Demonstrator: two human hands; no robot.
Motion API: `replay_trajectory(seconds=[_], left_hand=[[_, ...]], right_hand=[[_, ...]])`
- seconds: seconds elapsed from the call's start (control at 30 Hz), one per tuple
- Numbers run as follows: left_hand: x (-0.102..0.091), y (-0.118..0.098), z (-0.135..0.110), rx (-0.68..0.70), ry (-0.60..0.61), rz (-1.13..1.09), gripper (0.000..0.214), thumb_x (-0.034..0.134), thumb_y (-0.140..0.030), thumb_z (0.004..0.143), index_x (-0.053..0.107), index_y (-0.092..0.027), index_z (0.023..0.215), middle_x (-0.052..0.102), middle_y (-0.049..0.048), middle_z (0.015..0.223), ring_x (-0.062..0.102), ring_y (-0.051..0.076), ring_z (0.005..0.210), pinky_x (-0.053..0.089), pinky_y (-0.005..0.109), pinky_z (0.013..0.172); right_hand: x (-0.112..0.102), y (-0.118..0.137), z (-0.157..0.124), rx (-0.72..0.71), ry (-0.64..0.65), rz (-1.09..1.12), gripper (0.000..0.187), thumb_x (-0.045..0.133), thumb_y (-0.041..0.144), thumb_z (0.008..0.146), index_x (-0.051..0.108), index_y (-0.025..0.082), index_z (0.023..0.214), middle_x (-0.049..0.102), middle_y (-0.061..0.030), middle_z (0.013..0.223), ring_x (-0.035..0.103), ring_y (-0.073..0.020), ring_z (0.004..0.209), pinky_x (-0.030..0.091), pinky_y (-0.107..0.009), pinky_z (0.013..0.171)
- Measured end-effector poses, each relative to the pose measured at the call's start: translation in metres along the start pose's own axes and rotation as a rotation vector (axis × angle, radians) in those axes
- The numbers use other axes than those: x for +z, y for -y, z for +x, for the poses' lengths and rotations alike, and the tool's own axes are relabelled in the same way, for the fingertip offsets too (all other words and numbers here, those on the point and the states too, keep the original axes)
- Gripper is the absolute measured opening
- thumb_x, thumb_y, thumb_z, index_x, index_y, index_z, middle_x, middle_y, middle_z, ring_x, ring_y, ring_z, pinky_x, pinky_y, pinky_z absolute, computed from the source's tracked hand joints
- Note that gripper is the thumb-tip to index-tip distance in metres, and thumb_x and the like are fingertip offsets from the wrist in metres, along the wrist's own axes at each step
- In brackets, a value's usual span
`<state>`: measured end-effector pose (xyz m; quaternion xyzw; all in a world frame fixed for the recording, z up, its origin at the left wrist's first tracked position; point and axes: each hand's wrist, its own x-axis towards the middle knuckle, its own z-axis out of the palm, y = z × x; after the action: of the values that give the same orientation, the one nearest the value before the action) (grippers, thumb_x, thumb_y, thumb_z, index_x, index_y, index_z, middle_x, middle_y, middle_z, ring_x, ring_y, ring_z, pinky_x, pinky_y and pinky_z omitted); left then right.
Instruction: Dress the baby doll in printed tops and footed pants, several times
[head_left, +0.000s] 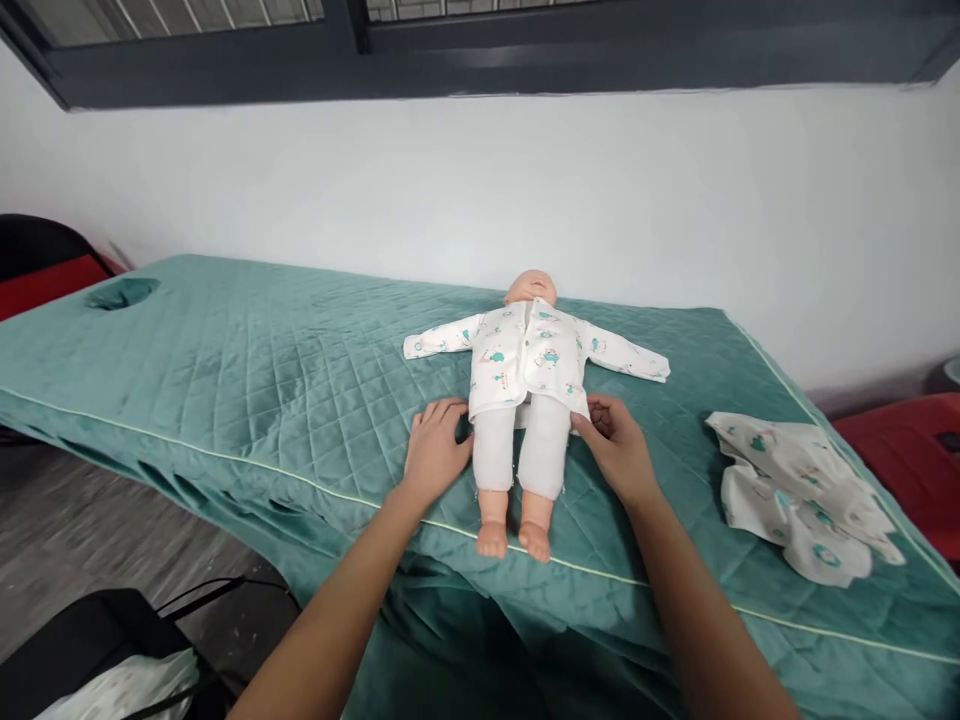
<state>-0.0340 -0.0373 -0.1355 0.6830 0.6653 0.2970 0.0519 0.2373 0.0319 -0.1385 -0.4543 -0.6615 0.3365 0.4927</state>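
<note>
Flanking the shirt (551, 350) hem — left hand (439, 445) with thumb and forefinger apart, right hand (619, 447) at the opposite corner, can't tell if pinching. Shirt is on the doll (531, 287), face-up, arms spread, white leg coverings (495, 450), bare feet (492, 538) at bed edge. Green quilted bed (262, 350) underneath — crumpled printed cloth (802, 490) well off right.

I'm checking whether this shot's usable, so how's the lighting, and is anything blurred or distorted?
Head view: soft light, no harsh glare on the doll; head view: deep shadow in the cover's hanging folds; head view: forearms look stretched toward the bottom edge, loose cloth's print slightly soft.
</note>
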Motion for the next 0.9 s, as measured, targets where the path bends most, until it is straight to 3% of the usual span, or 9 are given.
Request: replay_trajectory(seconds=[0.1, 0.2, 0.3, 0.37, 0.43, 0.53, 0.7, 0.9], left_hand=[[0.001, 0.002, 0.011, 0.037, 0.034, 0.033, 0.017, 0.059, -0.025, 0.092, 0.067, -0.024, 0.106, 0.067, 0.0078, 0.133, 0.057, 0.031, 0.123, 0.042, 0.046, 0.094], [0.004, 0.006, 0.020, 0.080, 0.029, -0.003, 0.014, 0.057, -0.024, 0.092, 0.068, -0.023, 0.100, 0.069, 0.0082, 0.127, 0.058, 0.030, 0.117, 0.044, 0.045, 0.091], [0.006, 0.010, 0.021, 0.082, -0.135, -0.177, 0.011, 0.055, -0.022, 0.092, 0.066, -0.022, 0.090, 0.072, 0.0076, 0.111, 0.061, 0.027, 0.108, 0.046, 0.042, 0.092], [0.006, 0.012, 0.019, 0.065, -0.287, -0.292, 0.008, 0.057, -0.019, 0.088, 0.062, -0.021, 0.082, 0.072, 0.0070, 0.103, 0.061, 0.025, 0.104, 0.047, 0.040, 0.093], [0.006, 0.013, 0.016, 0.052, -0.361, -0.356, 0.007, 0.060, -0.016, 0.084, 0.059, -0.022, 0.080, 0.071, 0.0071, 0.102, 0.061, 0.024, 0.104, 0.048, 0.040, 0.094], [0.008, 0.016, 0.016, 0.048, -0.304, -0.461, 0.011, 0.058, -0.012, 0.080, 0.059, -0.021, 0.087, 0.069, 0.0085, 0.111, 0.062, 0.024, 0.108, 0.048, 0.041, 0.096], [0.009, 0.020, 0.021, -0.031, -0.191, -0.760, 0.039, 0.053, -0.011, 0.081, 0.062, -0.022, 0.117, 0.066, 0.0094, 0.128, 0.061, 0.025, 0.120, 0.050, 0.043, 0.102], [0.006, 0.019, 0.030, -0.222, -0.160, -0.902, 0.029, 0.055, -0.034, 0.096, 0.066, -0.021, 0.120, 0.069, 0.0094, 0.130, 0.063, 0.025, 0.122, 0.046, 0.043, 0.110]], right_hand=[[0.000, 0.000, -0.001, 0.000, -0.022, -0.087, 0.030, 0.065, 0.041, 0.088, 0.066, 0.021, 0.110, 0.068, -0.0029, 0.088, 0.059, -0.0186, 0.074, 0.047, -0.033, 0.069], [-0.002, 0.004, -0.002, 0.020, -0.074, -0.234, 0.030, 0.062, 0.039, 0.087, 0.069, 0.019, 0.109, 0.060, 0.0017, 0.071, 0.054, -0.0169, 0.064, 0.045, -0.032, 0.066], [-0.005, 0.006, -0.003, 0.042, -0.124, -0.319, 0.032, 0.059, 0.037, 0.086, 0.071, 0.018, 0.109, 0.053, 0.0040, 0.062, 0.050, -0.0166, 0.059, 0.042, -0.032, 0.064], [-0.006, 0.007, -0.003, 0.074, -0.125, -0.296, 0.035, 0.058, 0.037, 0.086, 0.071, 0.018, 0.112, 0.056, 0.0030, 0.063, 0.051, -0.0172, 0.059, 0.042, -0.032, 0.064], [-0.007, 0.006, -0.003, 0.110, -0.119, -0.254, 0.038, 0.058, 0.039, 0.086, 0.070, 0.018, 0.116, 0.061, 0.0015, 0.066, 0.052, -0.0176, 0.059, 0.043, -0.032, 0.063], [-0.007, 0.006, -0.003, 0.119, -0.088, -0.229, 0.043, 0.058, 0.038, 0.088, 0.069, 0.020, 0.125, 0.064, 0.0009, 0.070, 0.053, -0.0174, 0.059, 0.043, -0.032, 0.063], [-0.009, 0.010, -0.001, 0.142, 0.002, -0.119, 0.053, 0.062, 0.037, 0.087, 0.063, 0.023, 0.138, 0.059, 0.0042, 0.064, 0.048, -0.0157, 0.055, 0.040, -0.031, 0.059], [-0.014, 0.016, -0.002, 0.211, -0.045, 0.042, 0.053, 0.064, 0.036, 0.085, 0.064, 0.023, 0.136, 0.057, 0.0036, 0.065, 0.041, -0.0143, 0.053, 0.035, -0.030, 0.053]])
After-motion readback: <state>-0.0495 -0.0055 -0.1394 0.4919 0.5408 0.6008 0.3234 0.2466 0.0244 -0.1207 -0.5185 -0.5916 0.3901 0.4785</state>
